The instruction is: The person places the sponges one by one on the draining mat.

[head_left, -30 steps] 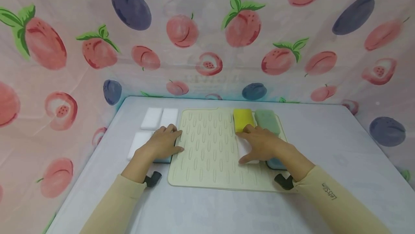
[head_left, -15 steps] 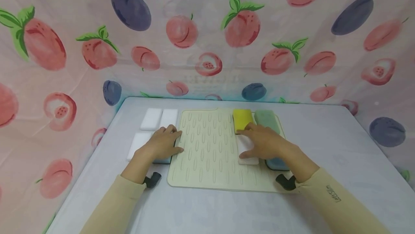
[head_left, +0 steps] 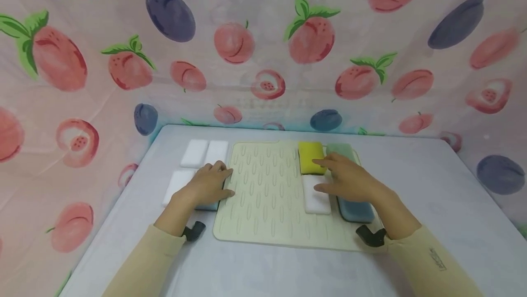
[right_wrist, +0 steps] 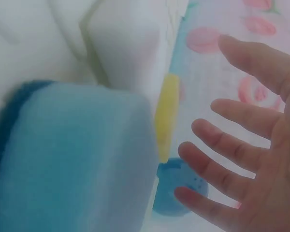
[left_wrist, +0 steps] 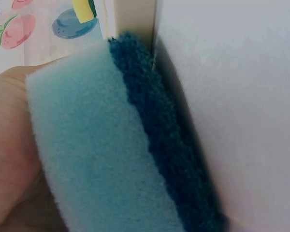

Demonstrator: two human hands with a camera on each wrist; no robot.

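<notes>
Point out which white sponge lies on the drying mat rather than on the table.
The white sponge beside the right hand, between the yellow sponge and the mat's near edge. The other three white ones lie on the table, left of the mat.

You have four white sponges (head_left: 193, 153) — three left of the mat, one on it. Two blue sponges (head_left: 356, 210) — one under each hand. One yellow sponge (head_left: 311, 156), one green sponge (head_left: 341, 149), one mat (head_left: 263, 196), two hands (head_left: 206, 186).
</notes>
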